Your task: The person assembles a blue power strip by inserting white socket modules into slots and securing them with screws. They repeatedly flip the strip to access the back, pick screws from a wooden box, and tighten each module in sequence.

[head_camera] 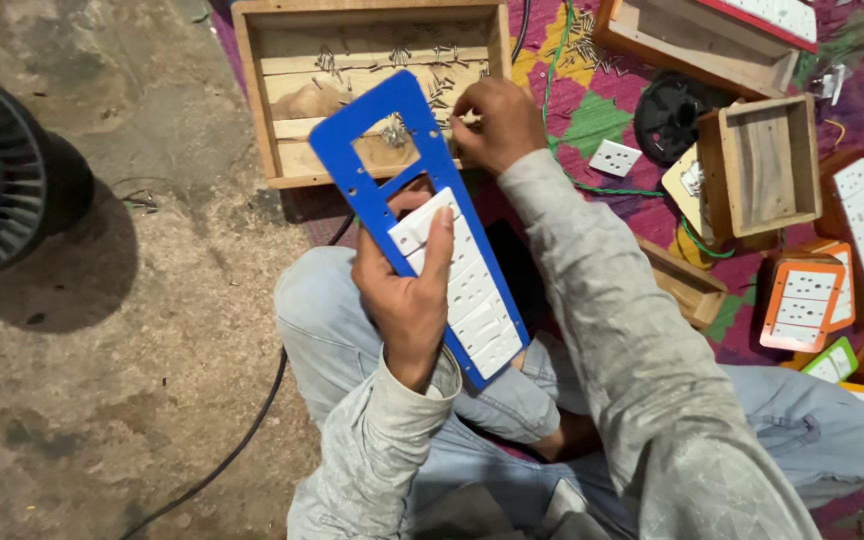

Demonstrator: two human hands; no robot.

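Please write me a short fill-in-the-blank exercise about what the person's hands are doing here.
1. The left hand holds a long ____ plate fitted with white switch modules.
2. The right hand reaches into a shallow ____ tray of small screws.
3. The window at the plate's upper end is ____.

Missing words: blue; wooden; empty

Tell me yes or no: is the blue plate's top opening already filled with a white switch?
No. The top opening of the blue plate is empty, and the wooden tray shows through it.
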